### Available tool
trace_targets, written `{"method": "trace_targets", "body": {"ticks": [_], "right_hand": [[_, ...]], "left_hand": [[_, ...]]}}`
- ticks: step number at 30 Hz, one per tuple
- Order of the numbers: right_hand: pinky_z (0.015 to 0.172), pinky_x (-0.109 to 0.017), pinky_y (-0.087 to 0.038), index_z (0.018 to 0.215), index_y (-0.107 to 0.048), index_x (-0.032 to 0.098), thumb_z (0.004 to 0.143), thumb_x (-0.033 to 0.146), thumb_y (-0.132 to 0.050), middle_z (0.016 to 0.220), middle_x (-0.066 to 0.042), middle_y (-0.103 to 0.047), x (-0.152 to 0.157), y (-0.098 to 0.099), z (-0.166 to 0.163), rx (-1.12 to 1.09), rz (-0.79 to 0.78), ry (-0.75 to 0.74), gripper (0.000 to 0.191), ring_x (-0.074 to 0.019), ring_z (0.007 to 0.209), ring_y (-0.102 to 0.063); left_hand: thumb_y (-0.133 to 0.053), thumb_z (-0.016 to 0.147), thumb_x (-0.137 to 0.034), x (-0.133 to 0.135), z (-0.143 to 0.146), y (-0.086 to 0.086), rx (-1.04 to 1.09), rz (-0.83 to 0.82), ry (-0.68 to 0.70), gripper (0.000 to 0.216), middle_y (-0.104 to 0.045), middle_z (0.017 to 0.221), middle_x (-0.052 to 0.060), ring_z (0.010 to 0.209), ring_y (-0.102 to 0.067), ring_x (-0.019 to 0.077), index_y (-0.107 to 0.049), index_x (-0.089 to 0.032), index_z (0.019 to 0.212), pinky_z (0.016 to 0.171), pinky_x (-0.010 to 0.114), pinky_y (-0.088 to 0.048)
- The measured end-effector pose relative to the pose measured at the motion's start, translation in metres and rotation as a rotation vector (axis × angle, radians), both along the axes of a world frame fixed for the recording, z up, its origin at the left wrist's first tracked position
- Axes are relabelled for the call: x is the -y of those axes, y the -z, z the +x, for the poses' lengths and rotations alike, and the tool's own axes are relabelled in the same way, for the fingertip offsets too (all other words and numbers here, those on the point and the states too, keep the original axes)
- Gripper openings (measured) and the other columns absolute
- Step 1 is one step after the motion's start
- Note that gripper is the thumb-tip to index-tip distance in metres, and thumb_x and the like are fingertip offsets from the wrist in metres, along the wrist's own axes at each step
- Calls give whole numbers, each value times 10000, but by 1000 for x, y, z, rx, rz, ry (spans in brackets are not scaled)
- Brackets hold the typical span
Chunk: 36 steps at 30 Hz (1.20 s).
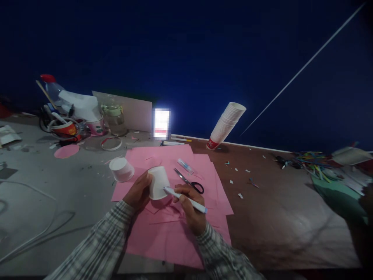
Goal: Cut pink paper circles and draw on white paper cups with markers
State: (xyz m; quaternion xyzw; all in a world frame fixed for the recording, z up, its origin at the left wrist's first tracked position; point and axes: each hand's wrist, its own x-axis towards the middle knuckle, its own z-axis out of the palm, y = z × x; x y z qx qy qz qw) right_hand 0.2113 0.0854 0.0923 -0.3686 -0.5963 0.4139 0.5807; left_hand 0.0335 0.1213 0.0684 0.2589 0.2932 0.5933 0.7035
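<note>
My left hand (139, 191) is wrapped round a white paper cup (159, 182) that lies tilted over pink paper sheets (175, 233). My right hand (189, 206) grips a white marker with a blue end (186, 199); its tip touches the cup's side near the rim. A second white paper cup (121, 169) stands upside down just left of my left hand. Black-handled scissors (190, 181) and a small glue stick (185, 165) lie on the pink paper just beyond my right hand.
A leaning stack of paper cups (226, 123) stands at the back. A lit phone screen (161, 123), jars and cluttered containers (72, 120) fill the back left. Coloured sticks (311, 163) and green paper (338, 194) lie at the right. Cables (35, 229) trail at the left.
</note>
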Motion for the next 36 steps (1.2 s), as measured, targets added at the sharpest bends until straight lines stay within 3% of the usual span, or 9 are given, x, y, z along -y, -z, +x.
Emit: {"method": "trace_targets", "body": {"ticks": [7, 13, 20, 26, 36], "right_hand": [[680, -314, -524, 923, -695, 200, 868, 255, -545, 815, -48, -686, 0, 1, -1, 93, 19, 9, 169, -193, 721, -658], [675, -314, -521, 907, -694, 200, 858, 253, -536, 761, -37, -682, 0, -1, 0, 116, 17, 24, 173, -186, 688, -647], [583, -291, -528, 859, -699, 205, 829, 262, -549, 690, -14, -665, -1, -2, 2, 59, -62, 13, 163, -166, 596, -629], [534, -278, -513, 870, -694, 213, 838, 273, -547, 634, -3, -638, -2, -4, 2, 11, -53, -11, 162, -172, 588, -625], [715, -342, -523, 895, -699, 208, 860, 284, -528, 679, -29, -676, -1, -2, 1, 155, 45, 49, 190, -219, 745, -662]], "left_hand": [[-777, 728, -450, 0, 1, 0, -45, 18, 7, 499, -672, 764, 51, 646, -583, 160, -680, -121, 1090, 566, 259, -483], [-779, 729, -425, 0, 1, 0, -23, 2, -18, 461, -666, 755, 45, 625, -583, 152, -687, -120, 1063, 550, 251, -485], [-780, 727, -415, -4, -10, 3, 66, -49, -3, 522, -684, 815, 55, 682, -639, 181, -646, -128, 1142, 633, 305, -559], [-791, 714, -442, -4, -8, 3, 61, -33, -19, 512, -666, 765, 42, 633, -617, 165, -659, -129, 1097, 571, 270, -533], [-769, 736, -459, -1, 0, 2, -49, 7, 1, 482, -670, 772, 56, 618, -567, 147, -681, -116, 1064, 543, 250, -468]]}}
